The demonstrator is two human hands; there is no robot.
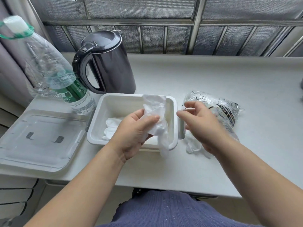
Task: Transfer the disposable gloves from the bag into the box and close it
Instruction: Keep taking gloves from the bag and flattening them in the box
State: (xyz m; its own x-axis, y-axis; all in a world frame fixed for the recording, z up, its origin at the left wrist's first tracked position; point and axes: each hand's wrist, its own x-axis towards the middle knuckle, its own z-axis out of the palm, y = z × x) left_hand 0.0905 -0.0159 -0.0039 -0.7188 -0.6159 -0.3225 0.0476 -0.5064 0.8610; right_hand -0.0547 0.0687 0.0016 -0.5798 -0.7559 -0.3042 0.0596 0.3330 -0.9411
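Observation:
An open white box [101, 122] stands mid-table with crumpled clear gloves [111, 128] inside. My left hand [136, 131] hovers over the box, pinching a translucent glove [157, 112] that drapes over the box's front rim. My right hand [200, 122] is just right of the box, fingers spread and holding nothing. Under it lie loose gloves [191, 146] on the table. The printed clear plastic bag [226, 110] rests behind the right hand. The box's transparent lid [41, 138] lies flat to the left.
A black electric kettle [108, 63] stands behind the box. A large clear water bottle [54, 69] with a green label leans at the back left. The white table [213, 76] runs to a barred window ledge; its front edge is near my lap.

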